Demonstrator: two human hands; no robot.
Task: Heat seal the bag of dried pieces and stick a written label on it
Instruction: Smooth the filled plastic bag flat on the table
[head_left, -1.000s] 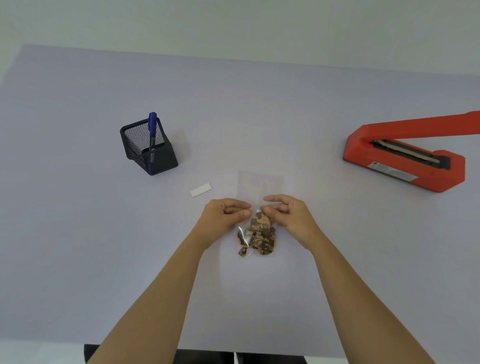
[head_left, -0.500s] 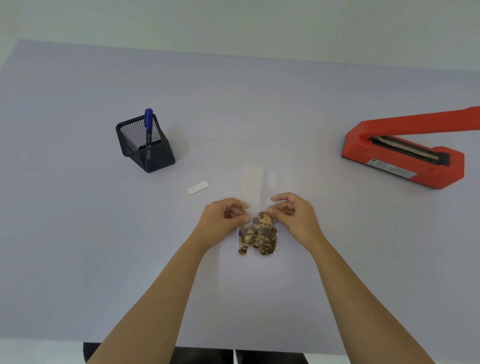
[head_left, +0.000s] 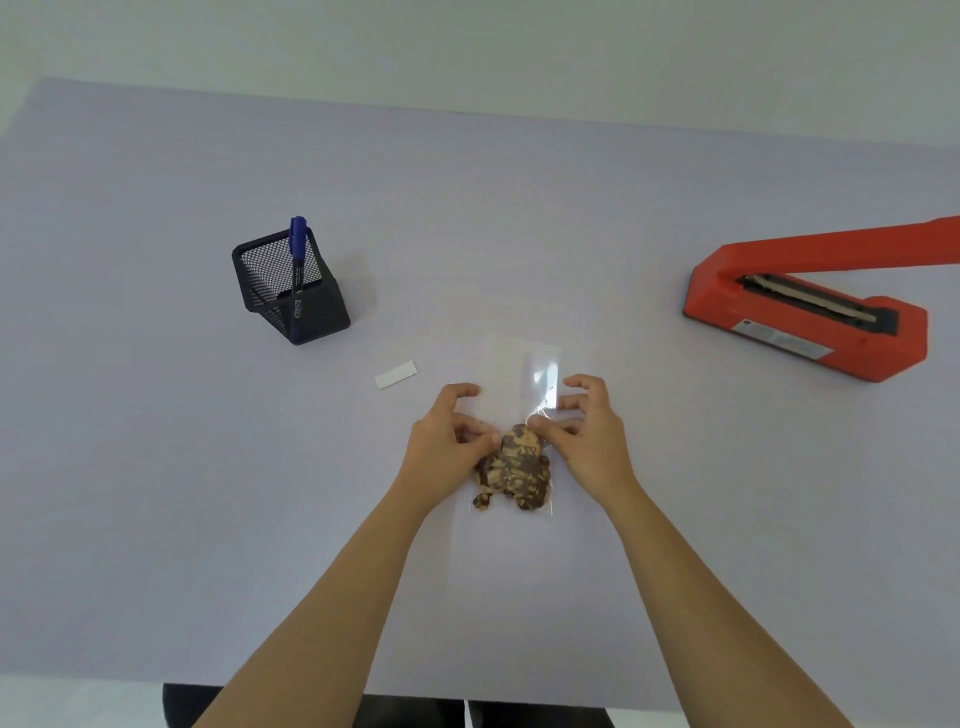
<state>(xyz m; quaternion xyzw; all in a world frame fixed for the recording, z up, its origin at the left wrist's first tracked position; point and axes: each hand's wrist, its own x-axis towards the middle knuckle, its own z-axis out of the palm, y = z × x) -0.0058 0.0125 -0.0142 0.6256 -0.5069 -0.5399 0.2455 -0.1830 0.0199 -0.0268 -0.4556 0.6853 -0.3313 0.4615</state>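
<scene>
**Head view: both hands on the bag, near the middle of the table**

Fig. The bag (head_left: 524, 366) lies flat on the table (head_left: 156, 467), close in front of the person. Its empty clear end points away, and the dried pieces (head_left: 514, 465) are bunched at the near end. The left hand (head_left: 447, 441) and right hand (head_left: 589, 441) flank it. Each pinches the clear film between thumb and curled fingers just above the pieces. The left pinch is partly hidden, so I read it less surely than the right. The label (head_left: 396, 374) lies to the left of the bag, apart from it. The pen (head_left: 297, 260) stands in the mesh holder (head_left: 317, 317) further left. The sealer (head_left: 810, 322) sits well apart to the right, with its arm raised.

Handling, as I judge it: a light load in thin, limp, slick film that creases easily and catches glare. The pieces look brittle, so I would not squeeze them. I would take the empty film by both side edges, between the pieces and the mouth. That grip holds the contents low and the mouth flat and taut for the sealing bar.
</scene>
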